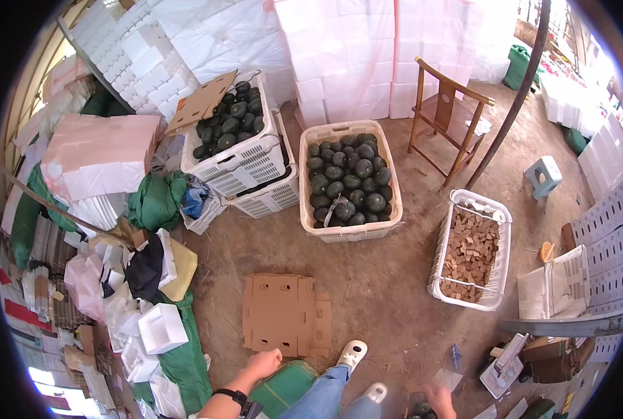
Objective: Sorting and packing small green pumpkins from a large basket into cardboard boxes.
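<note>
My left hand (266,363) is above a green woven-plastic covered bundle (286,385), its back towards me. The fingers look curled in, and whether they hold anything is hidden. At the bottom edge, my right hand (440,399) is motion-blurred beside a carton of dark green squashes (420,410), cut off by the frame. A pale cardboard piece (447,378) shows just beyond its fingers. Flat on the floor ahead of my left hand lies a die-cut cardboard carton blank (277,317). Farther ahead, a white plastic crate (311,230) is filled with dark green round squashes (351,182).
Stacked crates (248,170) hold more squashes at the back left. On the right stand a crate of cardboard scraps (471,254), a wooden chair (442,112) and a plastic stool (543,176). A metal pole (510,112) rises beside the chair. Foam boxes (337,63) form the back wall.
</note>
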`<state>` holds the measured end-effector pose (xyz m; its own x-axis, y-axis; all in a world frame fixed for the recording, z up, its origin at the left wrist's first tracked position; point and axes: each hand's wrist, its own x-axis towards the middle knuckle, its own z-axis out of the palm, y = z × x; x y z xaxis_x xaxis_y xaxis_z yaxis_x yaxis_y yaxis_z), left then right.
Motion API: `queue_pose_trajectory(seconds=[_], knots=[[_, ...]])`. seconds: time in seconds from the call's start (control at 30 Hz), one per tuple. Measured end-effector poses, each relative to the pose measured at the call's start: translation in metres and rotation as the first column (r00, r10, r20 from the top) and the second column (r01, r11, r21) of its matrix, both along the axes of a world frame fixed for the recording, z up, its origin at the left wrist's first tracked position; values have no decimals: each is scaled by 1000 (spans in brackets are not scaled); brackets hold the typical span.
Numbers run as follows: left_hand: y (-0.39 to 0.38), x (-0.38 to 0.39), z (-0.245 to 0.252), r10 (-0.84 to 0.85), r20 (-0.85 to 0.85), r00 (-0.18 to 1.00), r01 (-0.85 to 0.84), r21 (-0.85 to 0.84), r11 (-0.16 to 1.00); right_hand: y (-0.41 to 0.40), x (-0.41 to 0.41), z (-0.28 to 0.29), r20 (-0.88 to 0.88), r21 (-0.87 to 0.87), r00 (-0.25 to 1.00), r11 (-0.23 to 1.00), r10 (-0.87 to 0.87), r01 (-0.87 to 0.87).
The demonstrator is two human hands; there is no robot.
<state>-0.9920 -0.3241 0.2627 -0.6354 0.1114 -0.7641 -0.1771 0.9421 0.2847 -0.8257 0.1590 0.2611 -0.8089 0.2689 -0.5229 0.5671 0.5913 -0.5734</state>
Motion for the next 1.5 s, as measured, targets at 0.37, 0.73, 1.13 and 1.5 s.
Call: queue_pose_trajectory(seconds=[0.37,0.73,1.13,1.5], knots=[[49,-185,-50,-42,-174,984,40,-19,999,150,-167,-94,8,402,943,863,332,-307],[114,-320,-193,-120,-560,820,115,-44,992,-61,-419,-172,-195,222,854,870,482,-440],[97,-404,-276,-434,-468,770,365,-234,901,-166,-567,-276,106,213,596,568,796,-795],[102,-400,-290,-425,-546,722,346,-247,905,-178,-562,-291,73,314,647,598,759,-737]])
